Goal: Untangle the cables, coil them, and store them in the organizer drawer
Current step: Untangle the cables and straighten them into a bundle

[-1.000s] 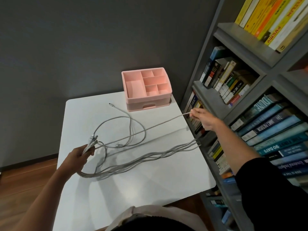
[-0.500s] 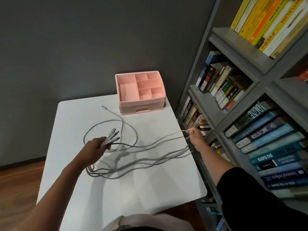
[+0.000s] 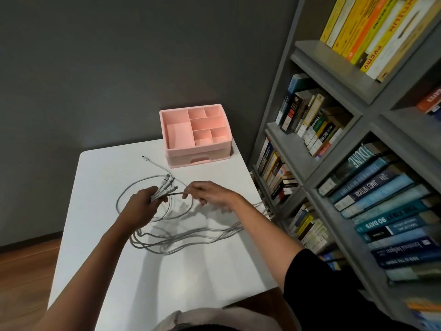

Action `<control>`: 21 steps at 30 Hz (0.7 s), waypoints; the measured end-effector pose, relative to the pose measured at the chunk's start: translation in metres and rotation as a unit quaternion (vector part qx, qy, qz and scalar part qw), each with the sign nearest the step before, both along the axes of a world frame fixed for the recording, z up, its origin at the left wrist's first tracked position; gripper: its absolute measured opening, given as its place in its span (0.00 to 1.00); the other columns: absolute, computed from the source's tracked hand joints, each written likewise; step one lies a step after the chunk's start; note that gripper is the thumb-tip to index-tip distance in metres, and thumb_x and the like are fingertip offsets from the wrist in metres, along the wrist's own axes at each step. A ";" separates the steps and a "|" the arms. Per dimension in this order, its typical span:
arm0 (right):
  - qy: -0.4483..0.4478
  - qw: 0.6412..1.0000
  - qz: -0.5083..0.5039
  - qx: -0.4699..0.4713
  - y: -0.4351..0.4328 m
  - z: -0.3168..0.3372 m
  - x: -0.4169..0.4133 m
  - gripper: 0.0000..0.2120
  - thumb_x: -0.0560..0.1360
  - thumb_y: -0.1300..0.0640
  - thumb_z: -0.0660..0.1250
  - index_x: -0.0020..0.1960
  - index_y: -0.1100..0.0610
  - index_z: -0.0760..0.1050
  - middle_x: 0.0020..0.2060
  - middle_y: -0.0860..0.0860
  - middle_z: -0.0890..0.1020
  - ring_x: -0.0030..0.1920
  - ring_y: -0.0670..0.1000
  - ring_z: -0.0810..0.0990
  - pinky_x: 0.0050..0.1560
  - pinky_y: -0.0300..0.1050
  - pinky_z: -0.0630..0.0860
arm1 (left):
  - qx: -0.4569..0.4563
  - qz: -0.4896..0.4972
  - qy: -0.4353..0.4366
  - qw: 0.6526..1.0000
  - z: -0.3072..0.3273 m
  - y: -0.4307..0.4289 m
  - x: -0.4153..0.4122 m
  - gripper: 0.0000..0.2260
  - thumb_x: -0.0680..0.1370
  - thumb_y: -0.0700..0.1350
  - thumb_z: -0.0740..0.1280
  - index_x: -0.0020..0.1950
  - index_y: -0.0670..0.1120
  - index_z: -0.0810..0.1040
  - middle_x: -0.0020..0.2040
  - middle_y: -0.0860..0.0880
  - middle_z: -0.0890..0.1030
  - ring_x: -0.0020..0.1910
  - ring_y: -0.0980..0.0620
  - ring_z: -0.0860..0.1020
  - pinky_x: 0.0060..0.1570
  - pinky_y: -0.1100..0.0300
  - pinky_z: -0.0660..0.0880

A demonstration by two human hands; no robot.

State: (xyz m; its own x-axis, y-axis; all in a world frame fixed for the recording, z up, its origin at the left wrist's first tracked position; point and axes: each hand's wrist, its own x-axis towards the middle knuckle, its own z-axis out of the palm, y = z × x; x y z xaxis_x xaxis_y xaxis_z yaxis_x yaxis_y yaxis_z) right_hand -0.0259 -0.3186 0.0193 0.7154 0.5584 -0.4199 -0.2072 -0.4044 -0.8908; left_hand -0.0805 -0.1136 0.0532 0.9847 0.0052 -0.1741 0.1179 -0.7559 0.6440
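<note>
The right hand (image 3: 212, 194) has come in from the right edge of the tabletop (image 3: 191, 278) to the middle of the frame and now sits just beside the left hand (image 3: 143, 204). The strand it held stretched out a second ago has gone slack. The left hand has shifted slightly up and towards the centre. A grey bookshelf (image 3: 322, 60) packed with books fills the right side of the frame, with yellow and orange spines at the upper right and blue ones lower down. The white tabletop takes up the centre and lower left, against a dark grey wall. At its far end, in the upper middle of the frame, stands the pink organizer (image 3: 198, 151). Its top compartments hold nothing and its drawer (image 3: 200, 160) is closed. The grey cables (image 3: 181, 240) lie in loose, overlapping loops across the middle of the tabletop, and some trail over its right edge. One loose plug end (image 3: 144, 158) lies just left of the organizer. The left hand grips a bunch of the cables near their ends, and the white plugs (image 3: 168, 181) fan out above its fingers. The right hand pinches a dark cable (image 3: 175, 194) between thumb and forefinger, and this cable runs the short way across to the left hand.
</note>
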 end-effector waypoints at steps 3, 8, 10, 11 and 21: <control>-0.090 0.992 -0.004 -0.090 -0.027 -0.003 0.007 0.09 0.81 0.56 0.60 0.47 0.54 0.78 0.39 0.46 0.76 0.35 0.42 0.70 0.34 0.31 0.67 | -0.013 0.016 -0.032 0.999 0.000 0.010 -0.005 0.08 0.79 0.43 0.64 0.48 0.39 0.77 0.34 0.45 0.76 0.34 0.43 0.71 0.36 0.54 0.66; -0.074 0.935 -0.030 -0.346 -0.072 -0.051 0.006 0.12 0.76 0.59 0.60 0.37 0.51 0.78 0.48 0.49 0.82 0.58 0.56 0.76 0.63 0.52 0.65 | -0.012 0.032 -0.028 0.999 0.011 0.022 -0.010 0.08 0.80 0.39 0.61 0.50 0.42 0.80 0.38 0.43 0.78 0.31 0.49 0.70 0.33 0.59 0.66; -0.078 0.912 -0.046 -0.401 -0.082 -0.061 -0.003 0.11 0.75 0.60 0.60 0.42 0.51 0.80 0.45 0.47 0.77 0.62 0.56 0.72 0.66 0.52 0.63 | -0.005 0.036 -0.022 0.999 0.016 0.026 -0.013 0.10 0.79 0.38 0.60 0.48 0.44 0.81 0.35 0.43 0.76 0.28 0.50 0.68 0.30 0.62 0.64; -0.089 0.898 -0.054 -0.427 -0.088 -0.066 -0.006 0.11 0.76 0.60 0.60 0.49 0.52 0.81 0.43 0.45 0.74 0.63 0.56 0.70 0.66 0.51 0.61 | -0.002 0.040 -0.018 0.999 0.017 0.029 -0.014 0.10 0.79 0.38 0.60 0.47 0.45 0.81 0.35 0.42 0.76 0.28 0.49 0.68 0.30 0.62 0.64; -0.143 0.797 -0.118 -0.575 -0.099 -0.085 -0.020 0.15 0.79 0.60 0.56 0.60 0.55 0.77 0.61 0.53 0.74 0.64 0.53 0.70 0.68 0.54 0.57 | 0.061 0.114 -0.007 0.992 0.020 0.067 -0.034 0.13 0.79 0.37 0.57 0.43 0.41 0.81 0.28 0.47 0.72 0.27 0.48 0.69 0.30 0.61 0.65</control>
